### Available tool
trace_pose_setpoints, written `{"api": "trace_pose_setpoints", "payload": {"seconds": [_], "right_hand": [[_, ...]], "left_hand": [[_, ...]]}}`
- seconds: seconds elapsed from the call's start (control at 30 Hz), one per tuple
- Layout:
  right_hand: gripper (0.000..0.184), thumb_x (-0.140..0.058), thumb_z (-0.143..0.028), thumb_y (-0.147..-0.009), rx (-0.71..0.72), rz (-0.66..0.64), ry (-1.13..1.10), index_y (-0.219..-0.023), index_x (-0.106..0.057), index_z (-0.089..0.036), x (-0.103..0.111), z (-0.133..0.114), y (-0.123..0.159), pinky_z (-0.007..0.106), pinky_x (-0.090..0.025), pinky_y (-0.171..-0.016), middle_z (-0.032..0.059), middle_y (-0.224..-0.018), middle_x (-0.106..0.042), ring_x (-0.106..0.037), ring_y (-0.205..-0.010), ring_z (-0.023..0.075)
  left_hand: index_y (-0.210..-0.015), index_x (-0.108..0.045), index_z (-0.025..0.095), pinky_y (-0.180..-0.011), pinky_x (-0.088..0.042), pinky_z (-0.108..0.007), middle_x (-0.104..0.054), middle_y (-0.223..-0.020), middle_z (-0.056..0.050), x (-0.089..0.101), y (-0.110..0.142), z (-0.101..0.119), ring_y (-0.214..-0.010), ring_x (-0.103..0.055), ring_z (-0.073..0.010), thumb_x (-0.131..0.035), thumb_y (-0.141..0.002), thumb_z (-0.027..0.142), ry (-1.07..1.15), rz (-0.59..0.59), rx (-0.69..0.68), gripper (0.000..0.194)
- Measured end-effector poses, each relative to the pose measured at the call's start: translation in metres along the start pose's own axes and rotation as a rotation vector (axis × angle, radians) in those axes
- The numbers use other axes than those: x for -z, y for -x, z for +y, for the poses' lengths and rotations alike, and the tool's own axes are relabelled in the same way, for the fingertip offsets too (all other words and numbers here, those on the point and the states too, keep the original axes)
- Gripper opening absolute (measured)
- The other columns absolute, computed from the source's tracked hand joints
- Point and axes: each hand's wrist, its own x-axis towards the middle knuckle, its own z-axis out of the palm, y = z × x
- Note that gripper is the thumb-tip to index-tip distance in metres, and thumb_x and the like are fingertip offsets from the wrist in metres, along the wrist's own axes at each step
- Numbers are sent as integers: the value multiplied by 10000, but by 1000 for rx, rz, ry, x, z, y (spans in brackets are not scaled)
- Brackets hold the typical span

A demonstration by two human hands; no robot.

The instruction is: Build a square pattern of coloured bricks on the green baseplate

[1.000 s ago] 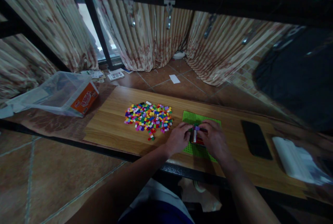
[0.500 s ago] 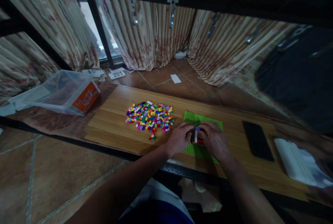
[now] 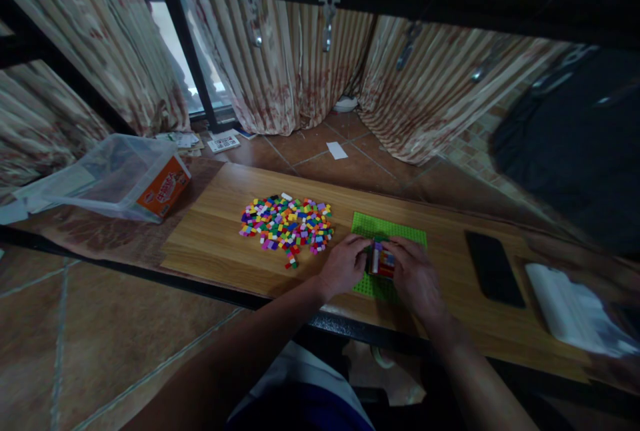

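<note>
A small block structure (image 3: 383, 263) of toy building bricks, with red, white and purple parts, stands on a green studded baseplate (image 3: 387, 221). My left hand (image 3: 345, 264) has its fingers curled against the structure's left side. From the right, my right hand (image 3: 414, 274) reaches over it, with closed fingertips at its far right edge. Both hands hide parts of the structure and of the plate. To the left of the hands lies a loose pile of small coloured bricks (image 3: 287, 223), on the wooden board (image 3: 215, 244).
A black phone (image 3: 494, 268) lies right of the baseplate, with a white packet in clear plastic (image 3: 570, 304) beyond it. At the far left is a clear plastic tub (image 3: 113, 174) with an orange label. Striped curtains (image 3: 295, 64) hang behind the table; a dark bar crosses above.
My right hand has shifted slightly right and opened away from the structure's middle, so more of its colourful inside shows. The left hand stays nearly in place.
</note>
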Motion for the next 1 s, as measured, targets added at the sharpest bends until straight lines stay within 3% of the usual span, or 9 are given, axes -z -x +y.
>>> {"api": "trace_pose_setpoints", "payload": {"seconds": [0.2,0.6,0.83,1.0], "right_hand": [[556,-366,-18,-788,30,-76,117,-1239,-641,-194,0,-9,8,468,-465,-990,122,-1264,-581,-517,-1138,282],[578,-397,7,-749,42,-122,285,-1228,-646,-200,2,-20,7,476,-462,-931,136,-1264,-596,-524,-1140,309],[497,-398,-17,-785,29,-69,263,-1138,-694,-204,11,-21,-2,490,-474,-916,135,-1240,-615,-536,-1125,306],[424,-378,-106,-878,-74,113,73,-1194,-654,-164,12,-33,4,495,-469,-959,149,-1207,-631,-544,-1117,289]], "left_hand": [[-1188,-616,171,-995,-519,-333,-624,-1155,-82,0,2,0,-1072,-617,-182,-461,-839,51,-20,-7,-29,400],[-1235,-578,166,-1005,-520,-335,-601,-1158,-90,-5,5,0,-1078,-607,-187,-438,-823,33,-116,-46,-56,455],[-1224,-574,131,-1001,-528,-336,-609,-1169,-111,0,10,9,-1100,-603,-192,-416,-839,12,-197,-42,-94,432],[-1225,-573,150,-1020,-514,-345,-606,-1214,-115,32,24,14,-1161,-583,-185,-404,-900,59,-197,119,-78,378]]}}
